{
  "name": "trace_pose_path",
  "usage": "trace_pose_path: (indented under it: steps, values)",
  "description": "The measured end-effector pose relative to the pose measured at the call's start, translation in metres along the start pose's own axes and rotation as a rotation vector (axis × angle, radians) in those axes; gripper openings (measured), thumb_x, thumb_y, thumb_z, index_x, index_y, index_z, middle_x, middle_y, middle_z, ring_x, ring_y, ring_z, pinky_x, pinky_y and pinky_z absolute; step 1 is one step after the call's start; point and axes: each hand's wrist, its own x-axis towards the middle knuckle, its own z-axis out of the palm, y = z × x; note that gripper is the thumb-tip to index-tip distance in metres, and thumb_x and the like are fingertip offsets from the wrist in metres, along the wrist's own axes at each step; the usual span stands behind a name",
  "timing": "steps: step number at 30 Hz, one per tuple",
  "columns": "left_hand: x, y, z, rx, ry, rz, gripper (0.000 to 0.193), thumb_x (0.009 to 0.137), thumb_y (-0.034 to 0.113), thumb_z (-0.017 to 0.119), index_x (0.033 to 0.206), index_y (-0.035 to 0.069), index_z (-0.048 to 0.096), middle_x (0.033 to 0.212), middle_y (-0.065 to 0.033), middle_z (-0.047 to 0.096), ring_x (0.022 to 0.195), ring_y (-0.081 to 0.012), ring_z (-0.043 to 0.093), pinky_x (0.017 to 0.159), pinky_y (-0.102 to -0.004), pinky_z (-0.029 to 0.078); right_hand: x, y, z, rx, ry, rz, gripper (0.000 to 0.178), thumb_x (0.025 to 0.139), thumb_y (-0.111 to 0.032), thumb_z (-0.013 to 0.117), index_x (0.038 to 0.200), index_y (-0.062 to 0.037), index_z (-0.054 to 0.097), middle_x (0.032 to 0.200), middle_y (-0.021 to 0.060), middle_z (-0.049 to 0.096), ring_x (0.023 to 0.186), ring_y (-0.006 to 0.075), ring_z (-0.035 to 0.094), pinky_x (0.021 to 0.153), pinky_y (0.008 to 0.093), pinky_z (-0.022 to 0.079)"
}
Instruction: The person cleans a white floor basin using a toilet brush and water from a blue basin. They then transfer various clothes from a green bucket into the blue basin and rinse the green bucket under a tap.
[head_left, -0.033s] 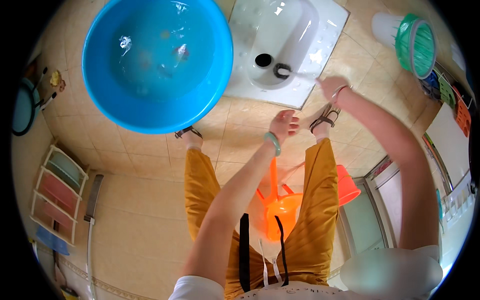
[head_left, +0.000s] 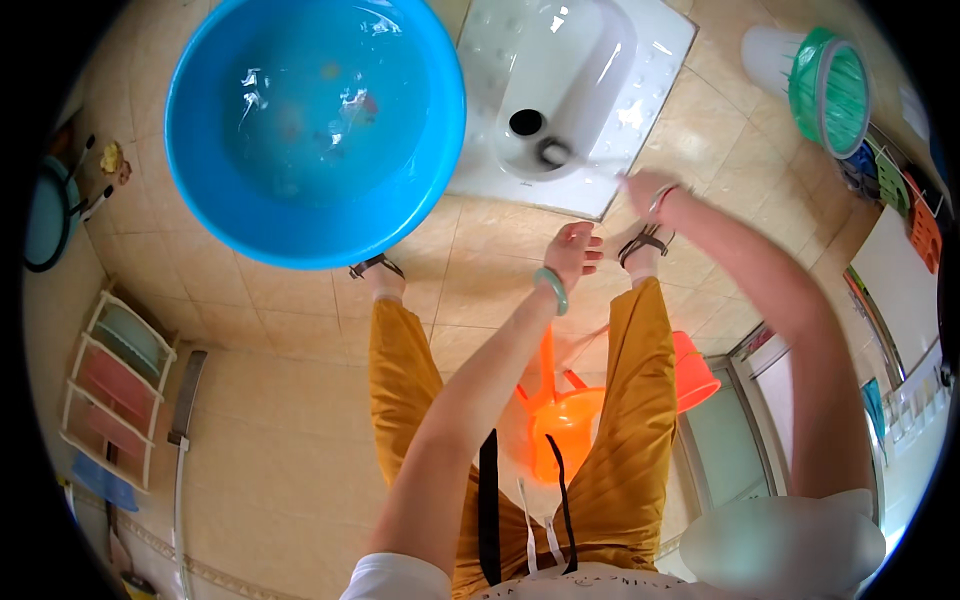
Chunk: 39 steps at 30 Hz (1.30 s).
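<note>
My right hand (head_left: 650,194) is closed round the pale handle of a toilet brush (head_left: 555,153), with a bracelet at the wrist. The brush's dark, rounded head is blurred and lies in the bowl of a white squat toilet (head_left: 650,75), just right of the black drain hole (head_left: 526,122). Above the tiled floor, between my feet, my left hand (head_left: 573,250) holds nothing; its fingers are loosely bent and apart. A green bangle (head_left: 551,289) circles that wrist.
At the upper left stands a large blue basin (head_left: 440,190) of water. A bin with a green liner (head_left: 832,90) stands at the right. Below my hands are an orange dipper (head_left: 565,425) and a red bucket (head_left: 692,372). A white rack (head_left: 160,400) is at the left.
My right hand and the brush have shifted a little to the left, bringing the brush head nearer the drain hole. My left hand has hardly moved.
</note>
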Motion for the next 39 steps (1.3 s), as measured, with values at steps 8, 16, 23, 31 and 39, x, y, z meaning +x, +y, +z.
trace_pose_path:
  steps: [8, 16, 23, 31, 39]
  values:
    - [0.008, 0.007, -0.05, -0.046, 0.322, 0.134, 0.023, 0.091, 0.026, 0.05, 0.106, 0.01, 0.054, 0.092, -0.0042, 0.063, 0.078, -0.0149, 0.061, 0.064, -0.0282, 0.048, -0.005, -0.077, 0.056, 0.767, 0.042, 0.303, 0.049, 0.09, -0.014, 0.04, 0.138, -0.0181, 0.031, 0.078, 0.0211, 0.061, 0.072, 0.0338, 0.062, 0.063, 0.0429, 0.049]
    - [0.015, 0.019, -0.061, -0.024, 0.202, 0.033, 0.032, 0.09, 0.033, 0.05, 0.112, 0.009, 0.053, 0.105, -0.0091, 0.062, 0.088, -0.0199, 0.063, 0.07, -0.0324, 0.05, -0.032, 0.022, 0.011, 0.88, 0.372, 0.738, 0.047, 0.095, -0.024, 0.034, 0.14, -0.0258, 0.023, 0.079, 0.018, 0.063, 0.073, 0.0327, 0.063, 0.067, 0.0451, 0.049]
    - [0.052, 0.039, -0.04, 0.222, 0.472, 0.682, 0.03, 0.09, 0.031, 0.054, 0.112, 0.011, 0.053, 0.101, -0.0049, 0.058, 0.087, -0.0135, 0.055, 0.075, -0.0277, 0.043, 0.086, -0.147, 0.032, 1.422, 0.793, 0.365, 0.047, 0.094, -0.024, 0.037, 0.139, -0.02, 0.025, 0.072, 0.0238, 0.06, 0.066, 0.0432, 0.058, 0.059, 0.05, 0.046]
    - [0.045, 0.046, -0.081, 0.512, 0.404, 0.539, 0.033, 0.093, 0.03, 0.049, 0.112, 0.005, 0.057, 0.106, -0.0032, 0.06, 0.094, -0.0136, 0.053, 0.079, -0.0267, 0.042, 0.055, -0.166, 0.051, 1.53, 0.739, 0.364, 0.036, 0.093, -0.021, 0.04, 0.128, -0.0111, 0.037, 0.079, 0.0232, 0.059, 0.071, 0.043, 0.056, 0.059, 0.049, 0.043]
    - [0.052, 0.108, -0.067, 0.724, 0.328, 0.535, 0.047, 0.091, 0.031, 0.048, 0.128, 0.001, 0.045, 0.121, -0.0115, 0.054, 0.107, -0.0184, 0.052, 0.093, -0.0283, 0.04, 0.092, -0.162, -0.02, 1.781, 0.708, 0.433, 0.026, 0.094, -0.029, 0.038, 0.103, -0.0055, 0.042, 0.072, 0.0254, 0.055, 0.069, 0.0474, 0.051, 0.059, 0.0503, 0.041]
